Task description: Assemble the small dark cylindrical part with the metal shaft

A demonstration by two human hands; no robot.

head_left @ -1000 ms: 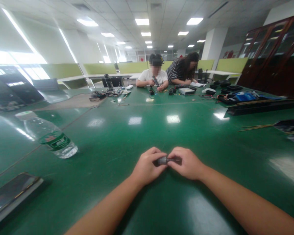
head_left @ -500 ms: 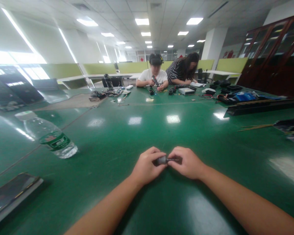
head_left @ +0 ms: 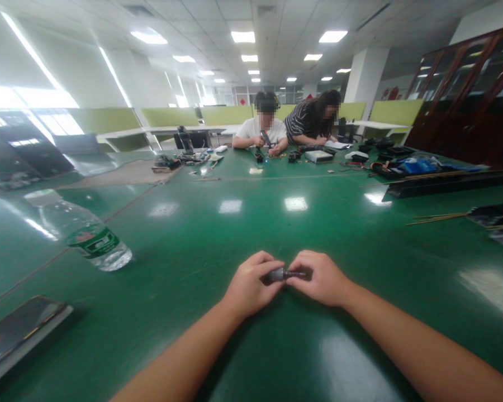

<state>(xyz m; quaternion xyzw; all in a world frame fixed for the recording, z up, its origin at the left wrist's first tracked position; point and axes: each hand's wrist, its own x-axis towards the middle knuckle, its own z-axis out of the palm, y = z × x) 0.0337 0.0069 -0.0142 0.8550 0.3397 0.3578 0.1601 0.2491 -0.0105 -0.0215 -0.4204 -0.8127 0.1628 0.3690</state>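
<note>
A small grey metal cylinder with a thin dark shaft lies level between my two hands, just above or on the green table. My left hand is closed round the thick cylindrical end, thumb below and fingers above. The thin shaft end runs into my right hand, pinched between thumb and fingers. My fingertips almost meet in the middle. Both ends of the piece are partly hidden by the fingers, and its exact kind cannot be made out.
A clear plastic bottle with a green label leans at the left. Near the left edge lies a dark flat device. Thin rods and a long black tray are at the right. Across the table, two people work among tools.
</note>
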